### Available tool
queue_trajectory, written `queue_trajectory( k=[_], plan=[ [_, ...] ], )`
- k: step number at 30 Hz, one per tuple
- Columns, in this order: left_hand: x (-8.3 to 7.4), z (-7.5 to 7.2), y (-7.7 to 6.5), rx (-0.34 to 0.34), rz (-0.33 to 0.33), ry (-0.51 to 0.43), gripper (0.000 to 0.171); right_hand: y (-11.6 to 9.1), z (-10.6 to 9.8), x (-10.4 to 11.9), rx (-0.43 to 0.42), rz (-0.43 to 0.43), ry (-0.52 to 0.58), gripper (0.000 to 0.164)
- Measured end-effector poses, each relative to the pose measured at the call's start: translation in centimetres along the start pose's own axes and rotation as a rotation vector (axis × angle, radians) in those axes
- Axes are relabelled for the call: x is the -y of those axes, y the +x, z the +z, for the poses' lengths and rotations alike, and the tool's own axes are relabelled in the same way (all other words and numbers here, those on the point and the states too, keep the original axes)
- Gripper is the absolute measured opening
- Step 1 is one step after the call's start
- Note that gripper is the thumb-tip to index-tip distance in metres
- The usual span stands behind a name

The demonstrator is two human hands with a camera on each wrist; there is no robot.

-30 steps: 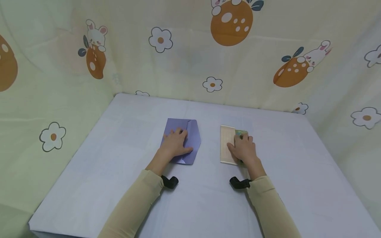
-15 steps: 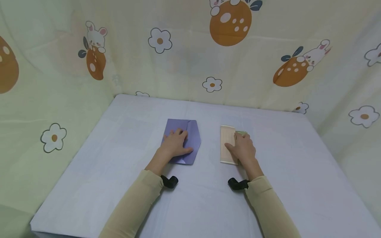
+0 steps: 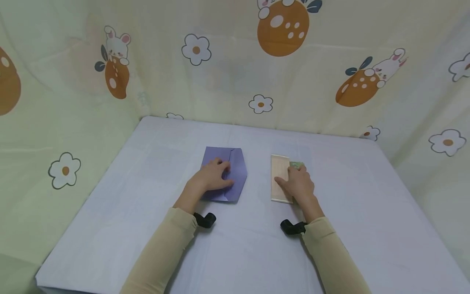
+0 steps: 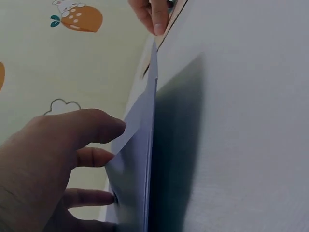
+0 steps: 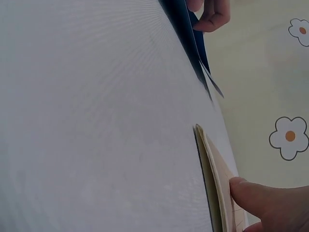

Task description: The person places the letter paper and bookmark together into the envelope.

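Observation:
A purple envelope with its pointed flap to the right lies left of centre in the head view. My left hand spreads over it, fingers and thumb apart, fingertips right at the envelope's surface in the left wrist view. To the right lies a flat, pale tan, wood-coloured piece, with a green patterned piece showing at its right edge. My right hand rests over where these two meet, thumb out on the tan surface. In the right wrist view, the tan piece shows stacked thin layers; that hand's other fingers are mostly hidden.
Both flat things lie on a white-covered table. Behind it and at its sides hangs a pale yellow curtain printed with flowers and rabbits. A black wrist mount sits on the left wrist, another on the right.
My left hand has shifted slightly left over the envelope. My right hand has slid a little left, its thumb reaching farther over the tan piece. The envelope has barely moved.

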State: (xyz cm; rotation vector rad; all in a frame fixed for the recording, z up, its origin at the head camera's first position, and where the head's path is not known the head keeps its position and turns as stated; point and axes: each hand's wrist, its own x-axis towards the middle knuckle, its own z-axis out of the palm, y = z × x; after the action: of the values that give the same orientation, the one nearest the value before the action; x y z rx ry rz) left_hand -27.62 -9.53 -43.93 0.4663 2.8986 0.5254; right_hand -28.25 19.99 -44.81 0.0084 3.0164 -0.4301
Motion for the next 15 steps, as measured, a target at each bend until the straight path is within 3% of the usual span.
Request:
queue_trajectory(
  k=[8,15],
  plan=[
    [0.67,-0.54,-0.01,0.046,0.001,-0.057,0.041,-0.10,-0.40,-0.26,-0.037,-0.001,0.004,0.059],
    [0.67,-0.74,-0.10,0.051,0.012,-0.071,0.042,0.26,-0.31,-0.60,0.034,-0.021,-0.050,0.062]
  ],
)
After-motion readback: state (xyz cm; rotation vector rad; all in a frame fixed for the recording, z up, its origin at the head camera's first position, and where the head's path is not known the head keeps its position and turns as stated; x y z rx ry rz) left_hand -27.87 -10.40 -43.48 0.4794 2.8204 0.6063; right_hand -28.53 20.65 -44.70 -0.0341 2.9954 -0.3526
